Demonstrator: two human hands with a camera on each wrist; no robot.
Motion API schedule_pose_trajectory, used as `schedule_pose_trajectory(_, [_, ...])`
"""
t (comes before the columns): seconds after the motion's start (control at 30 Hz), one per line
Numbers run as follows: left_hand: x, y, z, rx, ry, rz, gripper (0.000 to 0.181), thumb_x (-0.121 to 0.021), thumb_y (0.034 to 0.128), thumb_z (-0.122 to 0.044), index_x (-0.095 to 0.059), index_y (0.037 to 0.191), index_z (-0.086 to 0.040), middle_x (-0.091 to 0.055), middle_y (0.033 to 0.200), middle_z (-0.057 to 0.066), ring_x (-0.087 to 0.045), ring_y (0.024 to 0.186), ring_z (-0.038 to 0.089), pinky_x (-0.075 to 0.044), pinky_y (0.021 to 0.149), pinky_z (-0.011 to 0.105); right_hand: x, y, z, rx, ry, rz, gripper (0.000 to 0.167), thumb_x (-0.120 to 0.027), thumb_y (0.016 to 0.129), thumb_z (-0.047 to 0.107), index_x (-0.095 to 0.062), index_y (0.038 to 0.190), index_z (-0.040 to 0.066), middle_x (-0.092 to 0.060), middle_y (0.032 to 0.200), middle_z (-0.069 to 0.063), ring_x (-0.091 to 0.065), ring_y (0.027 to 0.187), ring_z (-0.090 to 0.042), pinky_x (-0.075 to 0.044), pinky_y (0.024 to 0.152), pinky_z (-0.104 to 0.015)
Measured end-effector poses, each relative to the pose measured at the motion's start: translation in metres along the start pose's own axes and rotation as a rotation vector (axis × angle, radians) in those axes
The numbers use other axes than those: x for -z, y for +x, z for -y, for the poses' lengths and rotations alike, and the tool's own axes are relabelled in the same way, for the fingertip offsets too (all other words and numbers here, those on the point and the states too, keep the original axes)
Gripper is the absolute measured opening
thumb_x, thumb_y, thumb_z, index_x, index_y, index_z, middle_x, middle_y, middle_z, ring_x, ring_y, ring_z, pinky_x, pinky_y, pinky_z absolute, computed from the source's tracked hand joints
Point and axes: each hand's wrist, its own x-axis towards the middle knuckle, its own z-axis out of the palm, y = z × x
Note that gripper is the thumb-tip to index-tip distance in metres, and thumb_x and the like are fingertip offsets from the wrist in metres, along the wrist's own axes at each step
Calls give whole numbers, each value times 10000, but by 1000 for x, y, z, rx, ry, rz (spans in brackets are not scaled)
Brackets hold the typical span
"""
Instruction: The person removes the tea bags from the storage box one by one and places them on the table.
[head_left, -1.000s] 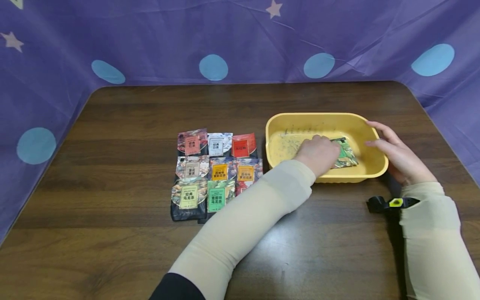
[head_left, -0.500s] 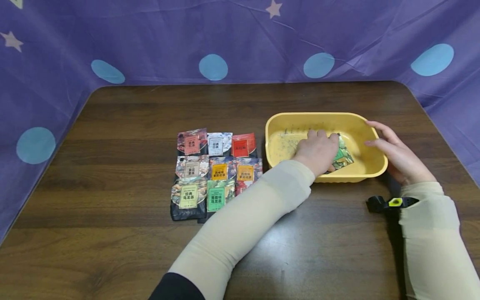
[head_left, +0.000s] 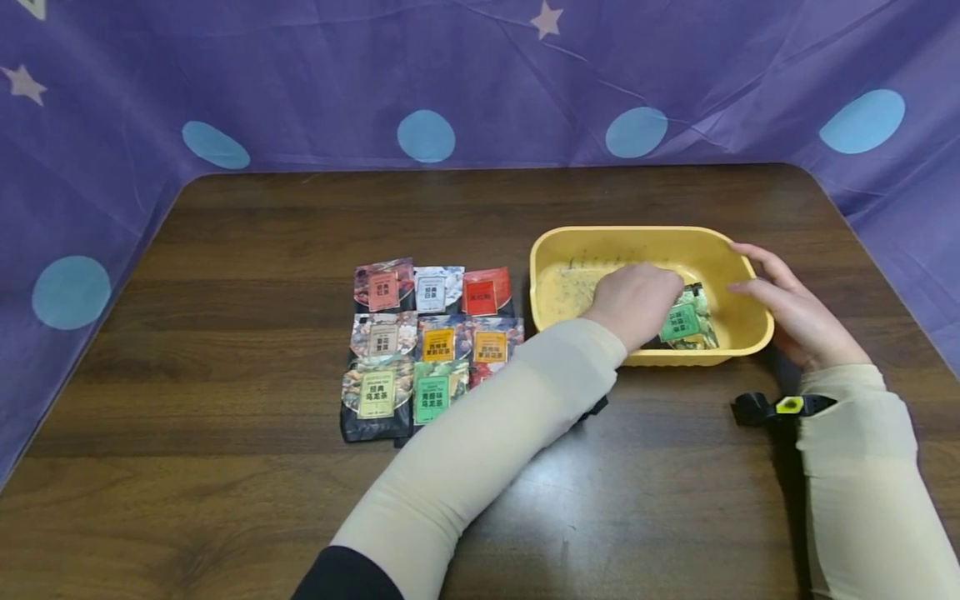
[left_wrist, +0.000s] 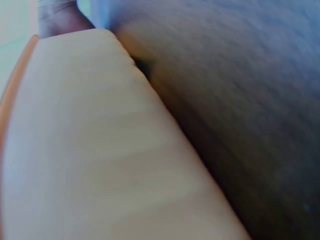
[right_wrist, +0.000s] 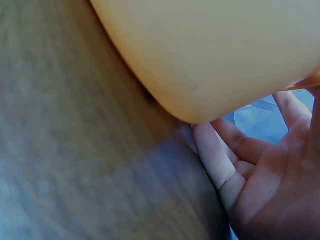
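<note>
In the head view a yellow plastic basin point(head_left: 573, 333) stands on the right of the table. Reaching over its front rim, my left hand point(head_left: 637, 302) is bent down inside, its fingertips hidden behind the knuckles. It holds a green-labelled tea packet point(head_left: 684, 322) by its left side, near the basin floor; the grip itself is out of sight. My right hand point(head_left: 798, 312) grips the basin's right end, thumb over the rim and fingers outside. In the right wrist view the fingers point(right_wrist: 215, 157) of that hand touch the outer wall.
Left of the basin lie several tea packets in overlapping rows, among them a red packet point(head_left: 486, 296), a white one point(head_left: 438, 289) and a pale green one point(head_left: 377, 398). My left sleeve point(head_left: 487, 442) covers part of the front row. A purple cloth point(head_left: 480, 83) hangs behind the table.
Inside the basin my left hand shifted slightly up, then back down, and the green tea packet moved and turned with it, showing more of its label. My right hand stayed put.
</note>
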Motion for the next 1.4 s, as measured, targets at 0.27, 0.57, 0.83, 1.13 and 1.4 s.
schedule_pose_trajectory(0.27, [7,-4,1,-17,-29,16,257,-468,1037,-101,-604,1211,-233,-669,996,-90,-635,895,76,-526,762,243,-1,1,1,-12,-20,-10,457,-481,1016,82,-401,1377,351,-392,1253,60,-626,909,-48,-567,646,-281])
schedule_pose_trajectory(0.57, [19,-7,-3,-13,-118,74,275,-497,999,-93,-586,772,-219,-498,731,-76,-457,701,73,-392,636,217,0,0,-1,-6,-11,-3,448,-473,1019,81,-399,1370,350,-418,1223,32,-645,872,-57,-569,635,-277])
schedule_pose_trajectory(0.83, [27,-10,1,-9,-246,113,400,-547,899,-36,-308,612,-182,-201,611,-38,-184,541,81,-173,492,197,2,-1,-2,-2,-13,-6,452,-470,1019,78,-402,1376,347,-404,1233,37,-636,882,-47,-566,640,-271])
schedule_pose_trajectory(1.13, [47,-19,24,-39,-402,93,349,-564,896,-82,-337,642,-159,-238,644,-33,-232,581,84,-217,559,196,1,0,-2,24,28,0,455,-464,1011,45,-422,1358,336,-493,1170,51,-658,872,-75,-577,626,-303])
schedule_pose_trajectory(1.4, [59,-25,44,-29,-429,49,195,-645,912,-113,-652,1108,-119,-658,1085,-27,-574,993,80,-421,864,160,1,1,-1,13,42,3,463,-469,1009,43,-408,1367,330,-438,1207,23,-660,864,-88,-576,637,-292])
